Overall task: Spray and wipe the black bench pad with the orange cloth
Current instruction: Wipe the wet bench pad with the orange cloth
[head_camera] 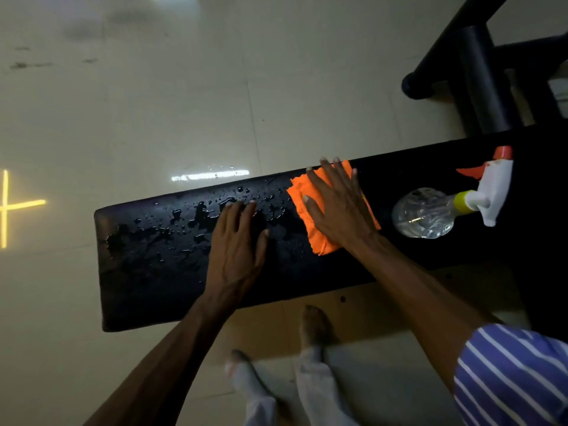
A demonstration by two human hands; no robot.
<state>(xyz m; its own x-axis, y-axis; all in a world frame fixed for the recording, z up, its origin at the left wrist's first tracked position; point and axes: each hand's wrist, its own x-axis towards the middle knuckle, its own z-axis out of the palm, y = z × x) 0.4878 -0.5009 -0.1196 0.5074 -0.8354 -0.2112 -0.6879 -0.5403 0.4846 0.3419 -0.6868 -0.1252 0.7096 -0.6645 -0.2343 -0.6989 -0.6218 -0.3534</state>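
Observation:
The black bench pad runs left to right across the view, its left half covered with water droplets. My right hand lies flat, fingers spread, pressing the folded orange cloth onto the pad's middle. Just left of the cloth, my left hand rests palm-down on the wet surface with nothing in it. A clear spray bottle with a white and orange trigger head lies on its side on the pad, to the right of the cloth.
Black bench frame tubes rise at the upper right. Glossy pale floor tiles surround the bench. My feet stand on the floor just in front of the pad's near edge.

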